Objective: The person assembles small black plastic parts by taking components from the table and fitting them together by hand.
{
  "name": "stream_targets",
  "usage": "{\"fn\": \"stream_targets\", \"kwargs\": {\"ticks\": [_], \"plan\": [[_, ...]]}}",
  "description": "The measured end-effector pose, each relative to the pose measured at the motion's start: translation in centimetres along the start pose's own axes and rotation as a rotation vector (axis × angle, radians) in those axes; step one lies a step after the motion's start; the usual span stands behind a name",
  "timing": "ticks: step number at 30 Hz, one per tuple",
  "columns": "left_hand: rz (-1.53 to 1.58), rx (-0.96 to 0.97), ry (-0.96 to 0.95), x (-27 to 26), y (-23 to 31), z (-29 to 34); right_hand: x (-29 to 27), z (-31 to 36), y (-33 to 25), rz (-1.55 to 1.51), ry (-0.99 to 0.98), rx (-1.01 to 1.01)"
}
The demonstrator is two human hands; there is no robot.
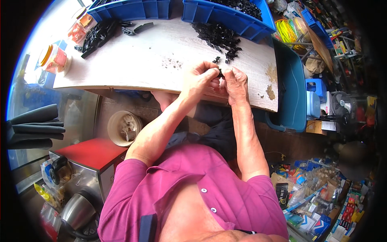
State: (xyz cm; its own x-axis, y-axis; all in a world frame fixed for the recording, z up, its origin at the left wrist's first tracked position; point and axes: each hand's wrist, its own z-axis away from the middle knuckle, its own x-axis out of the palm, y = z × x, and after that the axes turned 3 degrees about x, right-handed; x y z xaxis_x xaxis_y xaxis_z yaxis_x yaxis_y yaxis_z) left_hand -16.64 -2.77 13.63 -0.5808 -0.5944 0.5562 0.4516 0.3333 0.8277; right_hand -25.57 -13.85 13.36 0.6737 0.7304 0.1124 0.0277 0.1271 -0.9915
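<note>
Above the front edge of the pale table (133, 68), my two hands meet around a small black plastic part (220, 73). My left hand (202, 78) pinches it from the left with thumb and fingertips. From the other side, my right hand (235, 82) closes on it too, and the fingers hide most of its shape. Just beyond the fingertips lies a heap of small black plastic parts (215, 35), with a few loose ones trailing toward my hands. A pile of longer black parts (98, 36) rests at the far left.
Two blue bins (231, 18) of black parts line the table's back. Lidded jars (54, 58) stand at the left edge. A teal tub (296, 88) sits against the table's right end. Below are a white bucket (115, 128) and a red-topped cabinet (90, 153).
</note>
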Motion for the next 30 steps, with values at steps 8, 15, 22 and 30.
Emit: {"fn": "stream_targets", "kwargs": {"ticks": [8,15,22,30], "plan": [[-0.858,0.482,0.097,0.0,-0.1,-1.5,-0.9,0.4,-0.1,-0.132,0.116,-0.006],[-1.626,0.748,0.005,-0.7,-0.6,-5.5,-5.7,-0.8,-1.8,-0.434,0.425,0.174],[-1.038,0.579,0.031,-1.4,-1.0,-4.9,-10.6,-0.9,-4.4,-0.368,0.834,0.073],[0.05,-0.022,0.05,-2.3,0.1,-2.2,-3.5,-0.9,-1.2,-0.224,-0.006,0.158]]}}
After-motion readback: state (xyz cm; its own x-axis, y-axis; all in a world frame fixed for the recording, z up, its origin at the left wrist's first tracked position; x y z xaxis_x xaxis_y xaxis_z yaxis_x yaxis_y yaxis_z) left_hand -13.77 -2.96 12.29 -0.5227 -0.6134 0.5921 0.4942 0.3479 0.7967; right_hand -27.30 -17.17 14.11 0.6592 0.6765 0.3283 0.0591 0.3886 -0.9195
